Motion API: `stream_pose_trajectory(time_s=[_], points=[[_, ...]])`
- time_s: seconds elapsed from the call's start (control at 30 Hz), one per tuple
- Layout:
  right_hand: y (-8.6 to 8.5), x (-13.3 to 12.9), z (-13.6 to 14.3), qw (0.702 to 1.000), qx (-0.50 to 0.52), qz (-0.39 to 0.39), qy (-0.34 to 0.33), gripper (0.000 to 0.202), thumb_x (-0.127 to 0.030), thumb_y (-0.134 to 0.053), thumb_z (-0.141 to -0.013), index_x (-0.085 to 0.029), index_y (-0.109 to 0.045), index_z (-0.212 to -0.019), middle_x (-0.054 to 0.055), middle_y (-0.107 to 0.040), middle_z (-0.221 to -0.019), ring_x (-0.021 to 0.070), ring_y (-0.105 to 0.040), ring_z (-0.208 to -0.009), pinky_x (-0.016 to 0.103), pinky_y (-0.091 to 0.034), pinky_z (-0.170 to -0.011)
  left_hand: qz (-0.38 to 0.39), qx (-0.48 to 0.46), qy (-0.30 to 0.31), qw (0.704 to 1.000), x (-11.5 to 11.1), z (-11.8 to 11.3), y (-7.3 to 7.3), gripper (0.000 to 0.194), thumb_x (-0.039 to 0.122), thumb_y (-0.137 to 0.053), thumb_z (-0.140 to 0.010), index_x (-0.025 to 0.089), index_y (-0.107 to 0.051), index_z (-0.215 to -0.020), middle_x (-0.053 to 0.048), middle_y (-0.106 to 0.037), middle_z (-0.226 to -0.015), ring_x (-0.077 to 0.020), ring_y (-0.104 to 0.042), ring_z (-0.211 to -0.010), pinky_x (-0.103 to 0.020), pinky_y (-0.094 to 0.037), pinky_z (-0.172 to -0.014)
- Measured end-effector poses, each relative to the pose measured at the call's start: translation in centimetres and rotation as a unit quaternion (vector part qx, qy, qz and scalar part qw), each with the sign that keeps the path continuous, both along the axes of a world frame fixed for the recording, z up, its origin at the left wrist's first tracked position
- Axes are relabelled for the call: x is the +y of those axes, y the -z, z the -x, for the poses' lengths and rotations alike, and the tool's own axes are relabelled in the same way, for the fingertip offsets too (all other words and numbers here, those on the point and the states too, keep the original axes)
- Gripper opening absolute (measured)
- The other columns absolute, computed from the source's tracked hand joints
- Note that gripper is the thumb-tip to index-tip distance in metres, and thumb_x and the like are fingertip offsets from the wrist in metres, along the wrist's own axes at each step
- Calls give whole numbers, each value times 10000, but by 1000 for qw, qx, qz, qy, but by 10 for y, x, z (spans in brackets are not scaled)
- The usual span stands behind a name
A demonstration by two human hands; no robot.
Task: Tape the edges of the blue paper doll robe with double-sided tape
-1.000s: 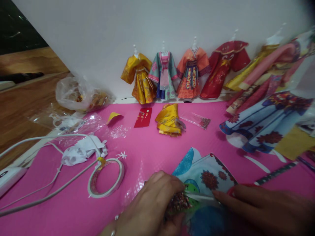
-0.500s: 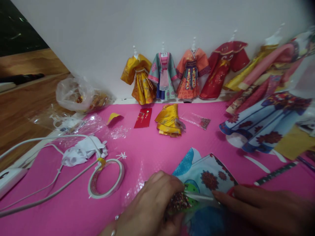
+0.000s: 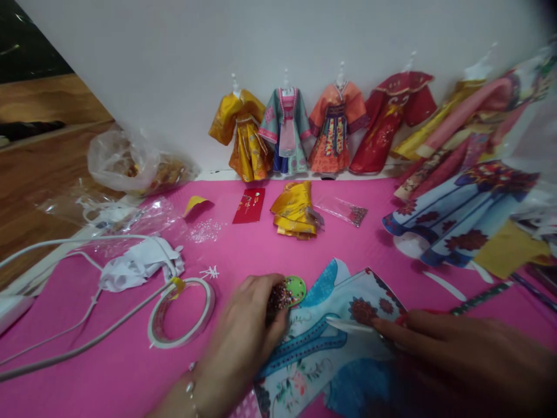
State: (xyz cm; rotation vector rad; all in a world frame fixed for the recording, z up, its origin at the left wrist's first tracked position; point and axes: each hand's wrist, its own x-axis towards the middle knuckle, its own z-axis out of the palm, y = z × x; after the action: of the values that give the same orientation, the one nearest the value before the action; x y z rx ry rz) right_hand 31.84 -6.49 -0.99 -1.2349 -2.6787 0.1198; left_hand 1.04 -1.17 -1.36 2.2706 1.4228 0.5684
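Observation:
In the head view, my left hand [image 3: 250, 316] is closed round a small green oval piece [image 3: 297, 289] with dark dots. Multicoloured beads or pin heads crowd its near side, and my fingers hide the rest. My right hand [image 3: 452, 342] grips scissors [image 3: 352, 326], whose pale blades point left; red handles show partly under the fingers. Beneath both hands lies printed fabric [image 3: 313, 354], pale blue with flowers and a dark blue band. The blade tips are over the blue band outline. Whether they touch the cloth, I cannot tell.
A tape roll [image 3: 152, 331] and white cables [image 3: 117, 322] lie left on the pink mat [image 3: 243, 255]. Folded yellow cloth [image 3: 293, 212], a red card [image 3: 249, 206] and a bead bag [image 3: 342, 210] lie behind. Doll dresses [image 3: 287, 133] line the wall; a blue skirt [image 3: 461, 215] stands right.
My left hand has moved left and away from the scissors, carrying the green oval piece and uncovering the blue band on the fabric. The scissors stay in my right hand, slightly higher in view.

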Motion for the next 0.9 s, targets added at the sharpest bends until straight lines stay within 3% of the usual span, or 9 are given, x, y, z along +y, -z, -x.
stream_pose_trajectory(time_s=[0.23, 0.33, 0.43, 0.6, 0.67, 0.8, 0.9], points=[[5, 3, -1, 999, -6, 28, 29, 540, -126, -367, -975, -297, -426, -1484, -2, -735, -991, 147, -748, -684, 211, -559, -514, -22, 23, 20, 999, 4, -2, 4, 333, 112, -537, -899, 137, -555, -1230, -141, -679, -1118, -301, -663, -1034, -521, -567, -866], [5, 4, -4, 998, -20, 44, 30, 548, -123, -373, -967, -306, -428, -1480, -2, -735, -995, 160, -755, -703, 222, -544, -477, -47, 38, 38, 997, 2, -2, 2, 314, 105, -520, -914, 158, -561, -1221, -165, -648, -1252, -313, -621, -1139, -543, -543, -921], [5, 4, -3, 999, -6, 35, 28, 581, -93, -366, -934, -306, -445, -1469, -17, -731, -925, 136, -725, -597, 217, -521, -442, -83, 21, 98, 992, -4, -4, -4, 290, 98, -520, -925, 183, -578, -1196, -146, -612, -1323, -296, -565, -1216, -511, -502, -989], [3, 6, 5, 998, 55, 6, 29, 577, -50, -381, -864, -272, -536, -1373, -22, -728, -855, 129, -725, -641, 199, -571, -581, -82, 41, 258, 962, -15, -12, -15, 169, 156, -610, -919, 218, -644, -1072, -38, -705, -1233, -250, -624, -1076, -426, -479, -967], [1, 6, 7, 998, 61, 6, 18, 564, -29, -382, -845, -248, -563, -1333, -19, -719, -821, 126, -706, -609, 190, -558, -567, -71, 77, 276, 955, -16, -16, -18, 83, 227, -613, -949, 220, -657, -1019, -18, -719, -1241, -249, -639, -1030, -430, -473, -938], [-1, 8, 7, 999, 31, 22, -11, 490, -25, -375, -867, -249, -616, -1231, -15, -707, -811, 132, -689, -596, 196, -535, -539, -78, 108, 291, 947, -14, -20, -20, 107, 310, -608, -972, 224, -664, -1001, -9, -740, -1215, -246, -639, -975, -411, -463, -873], [3, 8, 6, 1000, 16, 10, -2, 519, -43, -368, -883, -249, -579, -1309, -15, -703, -815, 132, -672, -573, 204, -542, -552, -87, 104, 294, 946, -13, -19, -19, 132, 330, -591, -982, 224, -668, -993, -18, -753, -1177, -240, -632, -946, -403, -451, -863]])
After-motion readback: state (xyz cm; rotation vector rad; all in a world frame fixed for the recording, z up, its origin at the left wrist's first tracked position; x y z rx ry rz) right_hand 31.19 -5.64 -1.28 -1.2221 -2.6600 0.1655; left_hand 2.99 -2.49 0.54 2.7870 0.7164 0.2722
